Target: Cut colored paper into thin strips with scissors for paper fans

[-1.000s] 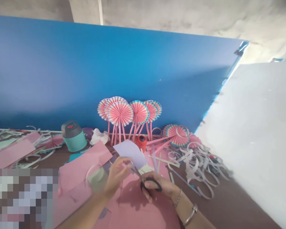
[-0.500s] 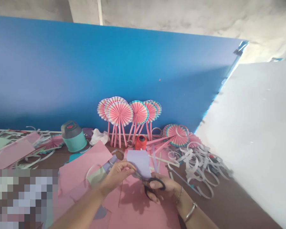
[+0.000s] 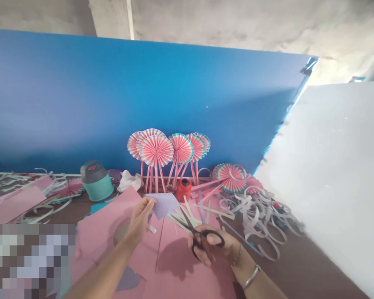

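My left hand pinches one corner of a small lavender piece of paper, held above the pink sheets. In my right hand is a pair of black-handled scissors, my fingers through the loops and the blades parted. The blade tips point toward the paper's right side, close to it; I cannot tell if they touch. Beneath both hands lie large pink paper sheets. Thin pale strips of paper lie behind the blades.
Pink pleated paper fans stand against the blue panel. A red spool of thread and a teal container with a grey lid stand at the back. Curled white paper strips are heaped at right, beside a white board.
My left hand has moved left with the lavender paper, which has turned and come away from the scissors. The scissor blades have opened wider. A small pale strip now shows below the left hand.
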A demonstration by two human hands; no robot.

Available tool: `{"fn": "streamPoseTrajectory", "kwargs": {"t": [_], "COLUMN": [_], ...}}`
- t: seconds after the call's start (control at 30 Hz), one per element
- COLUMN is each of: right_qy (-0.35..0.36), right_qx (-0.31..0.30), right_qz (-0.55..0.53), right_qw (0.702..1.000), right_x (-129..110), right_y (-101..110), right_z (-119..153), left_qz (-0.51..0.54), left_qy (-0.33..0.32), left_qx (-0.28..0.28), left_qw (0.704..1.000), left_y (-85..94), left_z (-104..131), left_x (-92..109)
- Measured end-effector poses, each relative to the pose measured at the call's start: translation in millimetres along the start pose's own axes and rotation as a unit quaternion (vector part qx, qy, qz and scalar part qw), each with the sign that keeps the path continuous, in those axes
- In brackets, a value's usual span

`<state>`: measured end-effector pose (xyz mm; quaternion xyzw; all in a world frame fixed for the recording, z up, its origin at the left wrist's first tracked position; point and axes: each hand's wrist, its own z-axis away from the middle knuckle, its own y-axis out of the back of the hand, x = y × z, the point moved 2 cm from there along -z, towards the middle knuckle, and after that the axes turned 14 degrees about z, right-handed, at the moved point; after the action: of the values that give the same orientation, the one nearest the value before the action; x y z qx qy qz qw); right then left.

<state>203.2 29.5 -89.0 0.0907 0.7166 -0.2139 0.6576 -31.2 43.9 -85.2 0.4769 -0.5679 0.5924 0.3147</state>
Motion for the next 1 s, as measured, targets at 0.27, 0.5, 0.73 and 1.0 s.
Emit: {"fn": "streamPoseTrajectory", "kwargs": {"t": [0.27, 0.5, 0.73, 1.0], "right_qy": [0.045, -0.059, -0.057, -0.042], "right_qx": [0.107, 0.162, 0.157, 0.124], "right_qz": [-0.05, 0.042, 0.031, 0.044], "right_qw": [0.992, 0.984, 0.985, 0.99], "right_x": [4, 4, 2, 1], "right_y": [3, 7, 5, -2], "right_z": [-4, -9, -9, -10], "left_qz": [-0.003, 0.032, 0.005, 0.071], "left_qy": [-0.024, -0.056, -0.058, -0.024], "left_qx": [0.072, 0.041, 0.146, 0.086], "left_qw": [0.997, 0.997, 0.988, 0.993], "left_y": [1.2, -1.2, 4.6, -1.7], "left_z": [5, 7, 7, 10], "left_x": [-5, 2, -1, -6]}}
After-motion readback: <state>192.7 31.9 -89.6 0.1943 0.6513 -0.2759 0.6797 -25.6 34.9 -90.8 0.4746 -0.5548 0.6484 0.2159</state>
